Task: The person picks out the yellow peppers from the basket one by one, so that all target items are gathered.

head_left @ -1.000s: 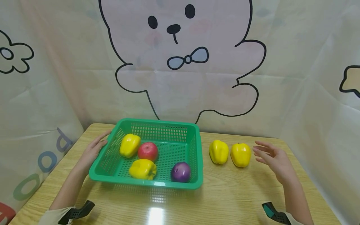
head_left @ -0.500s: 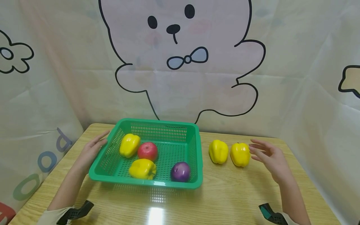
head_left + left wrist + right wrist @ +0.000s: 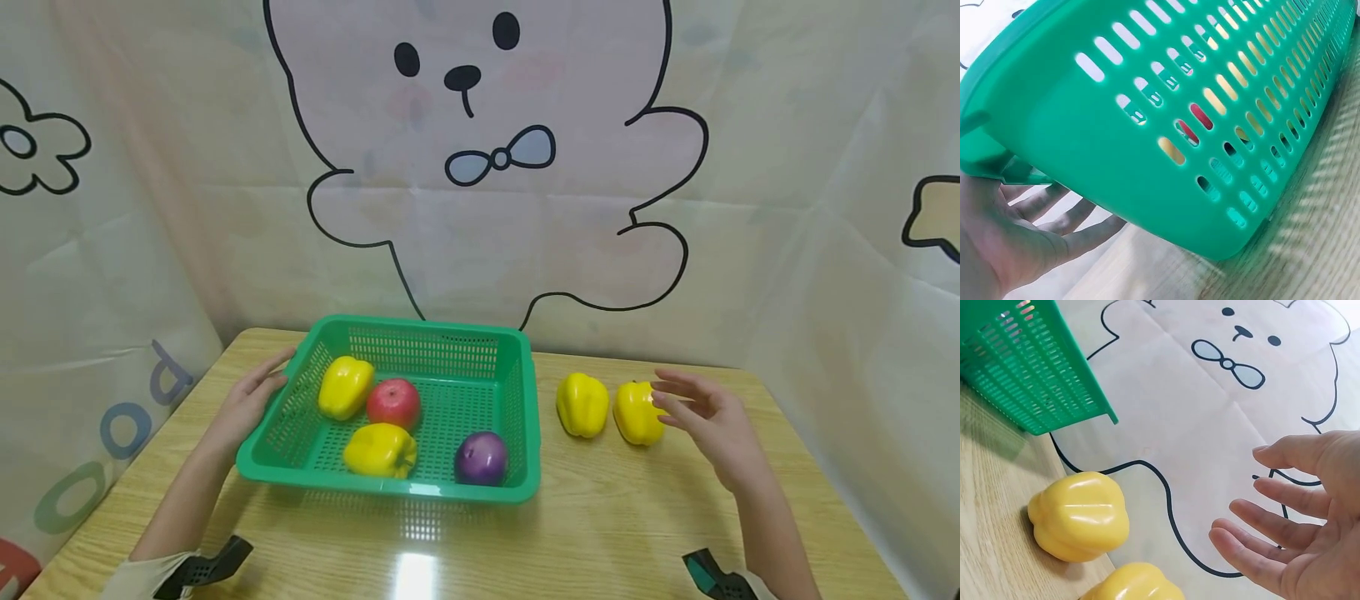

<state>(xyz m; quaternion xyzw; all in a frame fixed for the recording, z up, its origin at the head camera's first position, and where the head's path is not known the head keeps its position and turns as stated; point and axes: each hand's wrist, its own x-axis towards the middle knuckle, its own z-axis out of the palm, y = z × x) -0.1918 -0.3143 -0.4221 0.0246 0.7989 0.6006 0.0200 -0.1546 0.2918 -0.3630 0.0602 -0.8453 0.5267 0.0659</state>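
Observation:
A green plastic basket [image 3: 427,489] stands on the table, holding two yellow bell peppers [image 3: 380,451], a red apple [image 3: 394,404] and a round purple fruit or vegetable [image 3: 482,458]. My left hand [image 3: 246,407] rests against the basket's left side, its fingers extended under the rim in the left wrist view. To the right of the basket sit a yellow bell pepper [image 3: 582,405] and another yellow bell pepper [image 3: 636,414]. My right hand [image 3: 708,425] hovers at the right side of the outer pepper, fingers loosely spread and holding nothing; its fingertips overlap that pepper in the head view.
The light wooden table [image 3: 600,533] has its back edge against a cloth backdrop [image 3: 787,275] with a cartoon bear printed on it. More printed cloth hangs on the left and right sides. Black straps [image 3: 206,567] sit around both wrists.
My right hand has moved left, closer to the outer pepper, and now covers part of its right side. The left hand, the basket and its contents have stayed put.

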